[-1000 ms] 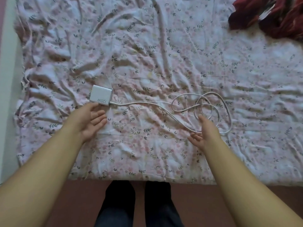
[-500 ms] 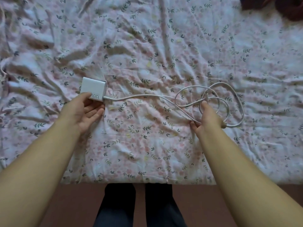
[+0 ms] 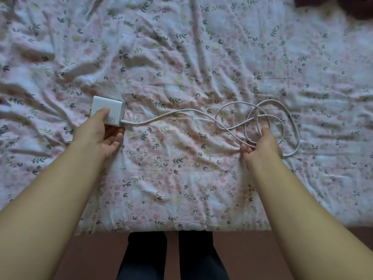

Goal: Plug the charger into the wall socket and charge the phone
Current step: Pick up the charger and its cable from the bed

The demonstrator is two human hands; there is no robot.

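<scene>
our left hand (image 3: 101, 132) lay palm-up at the near edge of the white charger brick (image 3: 108, 111), thumb (image 3: 102, 115) pressed on its top face over part of the "120w" print, the fingers (image 3: 114, 139) curled loosely below it. the grasp was only half made: thumb on the brick, fingers spread and not yet wrapped round it. the brick sat flat on the floral bedsheet (image 3: 181, 57), left of middle, with a prong showing at its left end.

the white cable (image 3: 171, 115) ran from the brick's right end across the wrinkled sheet and piled into loose loops (image 3: 282, 122) on the right. our right hand (image 3: 260, 144) rested over the near side of those loops, thumb (image 3: 265, 131) up against one strand, fingertips (image 3: 245, 148) bent down on the sheet where a strand passed under them. we could not tell whether the fingers had really pinched the cable or were just lying on it. the cable's plug end (image 3: 256, 115) lay inside the loops, just beyond the thumb.

both bare forearms reached in from the bottom corners. our dark trouser legs (image 3: 171, 257) stood at the bed's near edge. a dark red cloth (image 3: 343, 7) sat at the far right corner.
</scene>
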